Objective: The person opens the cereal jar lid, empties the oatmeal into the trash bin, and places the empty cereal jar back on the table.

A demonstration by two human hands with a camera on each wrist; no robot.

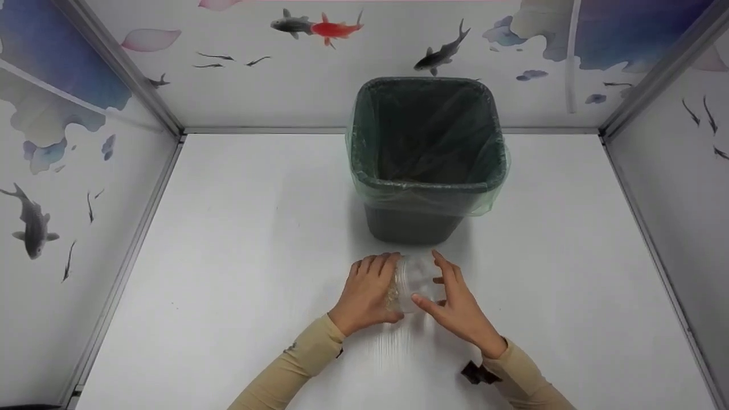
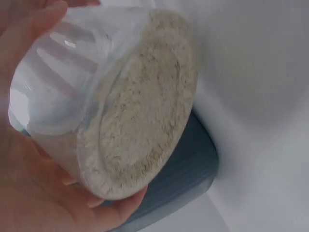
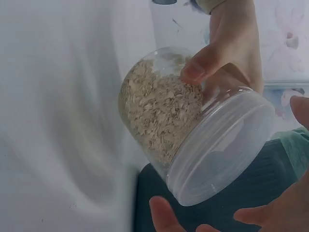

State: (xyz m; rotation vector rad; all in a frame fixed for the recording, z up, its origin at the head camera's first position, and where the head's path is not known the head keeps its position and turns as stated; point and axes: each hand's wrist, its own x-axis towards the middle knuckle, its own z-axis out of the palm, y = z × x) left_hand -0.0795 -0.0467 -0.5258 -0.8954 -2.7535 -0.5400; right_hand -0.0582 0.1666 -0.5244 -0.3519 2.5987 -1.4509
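Note:
A clear plastic jar point(image 3: 149, 111), tilted on its side, is partly filled with beige flakes. My left hand point(image 1: 364, 293) grips its body from the left, thumb nearest me and fingers on the far side. In the left wrist view, the flakes lie against the jar's base point(image 2: 145, 106). The translucent screw lid point(image 3: 227, 150) faces right and is on the jar. Around that lid my right hand point(image 1: 458, 310) spreads its fingers and thumb; in the right wrist view, a gap shows between the fingertips and the lid.
Just beyond the hands stands a dark bin point(image 1: 410, 225) lined with a green translucent bag point(image 1: 364, 191) folded over its rim. Panels printed with fish point(image 1: 441, 51) enclose the white table point(image 1: 239, 239) at the back and both sides.

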